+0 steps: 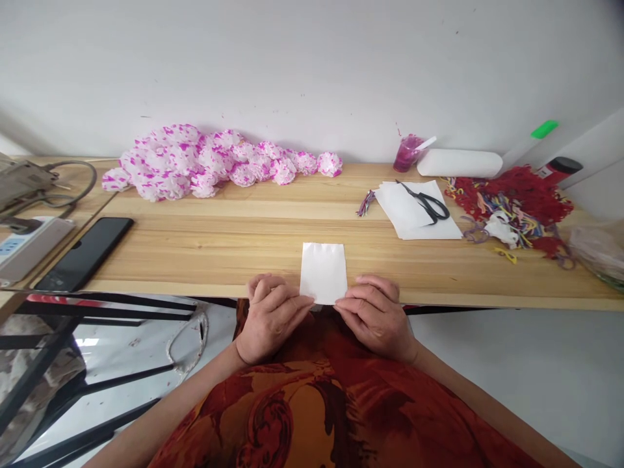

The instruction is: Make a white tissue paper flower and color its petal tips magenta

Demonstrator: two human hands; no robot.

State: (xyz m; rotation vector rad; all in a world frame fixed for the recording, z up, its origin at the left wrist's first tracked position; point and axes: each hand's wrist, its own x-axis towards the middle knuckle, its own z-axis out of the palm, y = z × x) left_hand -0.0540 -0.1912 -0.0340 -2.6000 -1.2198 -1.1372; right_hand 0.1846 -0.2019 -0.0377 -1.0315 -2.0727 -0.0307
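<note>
A small white paper square [323,273] lies at the table's front edge, its far edge slightly crinkled. My left hand [275,315] pinches its near left corner between thumb and fingers. At the near right corner, my right hand [375,316] grips the paper the same way. Behind it to the right is a stack of white paper sheets [400,211], with black scissors [431,207] resting on top. A small bundle of coloured strings [365,203] sits at the stack's left side.
Pink-and-white paper pompoms [170,162] are heaped along the wall. Further right stand a cup of purple liquid [407,155], a white roll [459,162] and a pile of red and coloured strings [517,201]. A phone [85,253] and a power strip [32,247] lie at the left.
</note>
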